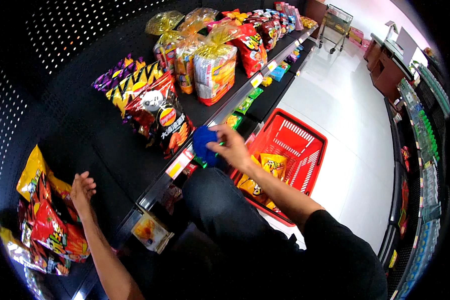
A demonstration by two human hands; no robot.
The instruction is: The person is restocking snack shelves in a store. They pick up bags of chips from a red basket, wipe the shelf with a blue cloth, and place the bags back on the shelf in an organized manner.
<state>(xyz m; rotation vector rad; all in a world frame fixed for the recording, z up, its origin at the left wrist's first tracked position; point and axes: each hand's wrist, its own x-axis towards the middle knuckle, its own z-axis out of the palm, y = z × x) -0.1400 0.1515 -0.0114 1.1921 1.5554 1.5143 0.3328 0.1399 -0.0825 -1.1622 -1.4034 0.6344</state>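
Above the front edge of the black shelf, my right hand (231, 148) is closed on a bunched blue cloth (203, 142). The fingers pinch its right side. A black chip bag with a panda picture (166, 117) stands upright just left of the cloth, in front of yellow-and-black and purple bags. My left hand (82, 191) is over the shelf at left, holding nothing, its fingers loosely curled and apart. Close by it stand a yellow chip bag (31, 172) and a red chip bag (55, 227). Bare black shelf surface (120, 165) lies between my hands.
A red shopping basket (315, 150) with yellow snack bags (274, 166) in it is on the white floor at right, beside my knee. Clear bags of bundled snacks (215, 72) line the shelf farther back. A shopping cart (336, 22) stands at the aisle's far end.
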